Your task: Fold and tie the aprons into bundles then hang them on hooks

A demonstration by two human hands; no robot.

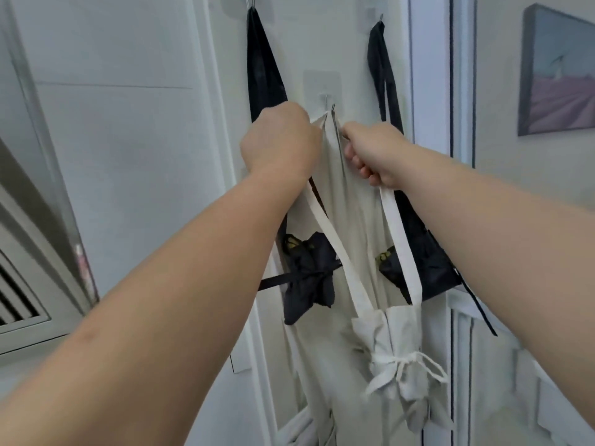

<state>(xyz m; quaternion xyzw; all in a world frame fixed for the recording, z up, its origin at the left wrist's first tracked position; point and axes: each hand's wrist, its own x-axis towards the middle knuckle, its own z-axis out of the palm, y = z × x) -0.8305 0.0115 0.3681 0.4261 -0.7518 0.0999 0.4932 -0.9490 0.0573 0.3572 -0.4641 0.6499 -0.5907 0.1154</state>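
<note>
At the middle wall hook (329, 107), your left hand (280, 141) and right hand (373, 152) each grip the top of the white neck strap (399, 239), one on either side of the hook. The tied white apron bundle (396, 358) dangles below from that strap. Beside it hang the left black bundle (309, 272) and the right black bundle (428, 268) from higher hooks.

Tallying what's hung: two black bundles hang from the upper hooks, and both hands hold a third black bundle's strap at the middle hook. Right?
No. In the head view the left hand and right hand hold the strap of a cream bundle, not a black one, at the middle hook. The left black bundle and right black bundle hang from the upper hooks.
</note>
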